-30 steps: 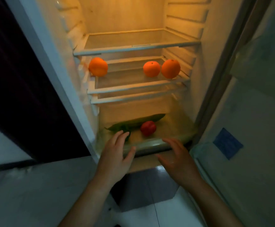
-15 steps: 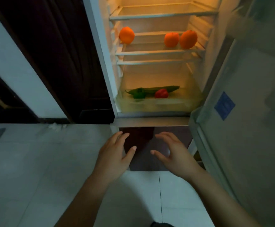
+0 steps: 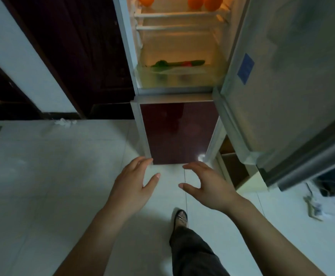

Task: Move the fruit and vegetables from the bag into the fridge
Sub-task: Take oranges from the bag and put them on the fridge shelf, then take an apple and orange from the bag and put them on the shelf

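The fridge (image 3: 182,46) stands open at the top of the view, lit from inside. Three oranges sit on a shelf, one at the left (image 3: 145,0) and two at the right (image 3: 203,2), cut off by the frame's top edge. In the clear bottom drawer (image 3: 178,78) lie a long green cucumber (image 3: 194,62), a green pepper (image 3: 159,63) and a red tomato (image 3: 186,64). My left hand (image 3: 132,179) and my right hand (image 3: 208,183) hover empty over the floor, well below the fridge, fingers loosely spread. No bag is in view.
The fridge door (image 3: 286,76) hangs open on the right. A dark red lower door (image 3: 178,132) sits under the lit compartment. My foot in a sandal (image 3: 180,217) stands on the pale tiled floor (image 3: 43,186). A dark wooden door (image 3: 67,56) is on the left.
I have stepped back and the view has tilted down. Both hands drew away from the drawer's front edge and now hang over the floor. The fridge moved up in the frame.
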The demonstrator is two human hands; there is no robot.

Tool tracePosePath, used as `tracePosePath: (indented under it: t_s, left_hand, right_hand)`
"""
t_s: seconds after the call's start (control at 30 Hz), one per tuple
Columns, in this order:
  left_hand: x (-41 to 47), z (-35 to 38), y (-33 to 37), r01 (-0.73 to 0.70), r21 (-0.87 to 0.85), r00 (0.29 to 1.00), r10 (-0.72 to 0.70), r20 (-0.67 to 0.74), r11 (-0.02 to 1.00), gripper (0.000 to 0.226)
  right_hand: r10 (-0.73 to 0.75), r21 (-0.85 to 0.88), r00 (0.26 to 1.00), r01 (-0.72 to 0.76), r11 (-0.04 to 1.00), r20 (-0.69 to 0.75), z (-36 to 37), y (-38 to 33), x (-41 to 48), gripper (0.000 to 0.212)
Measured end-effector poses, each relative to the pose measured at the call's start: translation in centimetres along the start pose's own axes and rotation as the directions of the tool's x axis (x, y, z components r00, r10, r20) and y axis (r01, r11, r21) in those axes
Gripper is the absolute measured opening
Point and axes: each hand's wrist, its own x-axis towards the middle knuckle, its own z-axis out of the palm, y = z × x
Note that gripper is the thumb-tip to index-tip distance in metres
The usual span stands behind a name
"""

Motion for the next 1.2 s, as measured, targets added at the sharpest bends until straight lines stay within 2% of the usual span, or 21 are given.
tracePosePath:
  t_s: [0.07,0.2,0.47,0.6,0.77,0.97,1.07,1.2]
  left_hand:
    - [-2.3,0.6,1.6,-0.003,-0.026,1.000,0.004,0.027,1.000,0.051]
    - [-4.7,2.0,5.7,-0.129,-0.043,0.990,0.132,0.055,0.991,0.052]
    - [-5.8,7.6,15.9,-0.263,-0.128,0.945,0.282,0.166,0.956,0.049]
    - [-5.6,12.0,23.4,-0.287,-0.226,0.917,0.335,0.216,0.931,0.045]
    - [-4.3,18.9,34.0,-0.312,-0.215,0.897,0.361,0.255,0.926,0.045]
    - [-2.6,27.2,46.6,-0.390,-0.222,0.843,0.444,0.305,0.894,0.046]
    - [-1.9,29.4,49.9,-0.390,-0.221,0.831,0.445,0.333,0.894,0.047]
    - [0.8,31.0,50.8,-0.323,-0.191,0.856,0.373,0.359,0.927,0.047]
  right_hand:
    - [0.038,0.000,0.999,-0.038,0.999,0.011,0.1,-0.1,-3.2,0.056]
    - [0.125,0.023,0.990,-0.124,0.992,-0.064,-1.5,0.9,-8.6,0.055]
    - [0.285,0.064,0.938,-0.277,0.959,-0.198,-6.4,6.9,-18.7,0.054]
    - [0.371,0.108,0.900,-0.355,0.929,-0.229,-9.7,12.4,-23.5,0.053]
    - [0.449,0.146,0.850,-0.425,0.893,-0.274,-15.5,21.2,-29.4,0.051]
    - [0.544,0.143,0.749,-0.534,0.833,-0.379,-22.9,31.7,-36.0,0.048]
    - [0.561,0.147,0.748,-0.547,0.824,-0.356,-25.3,35.1,-36.9,0.048]
    - [0.548,0.183,0.774,-0.518,0.836,-0.317,-27.2,39.0,-35.4,0.048]
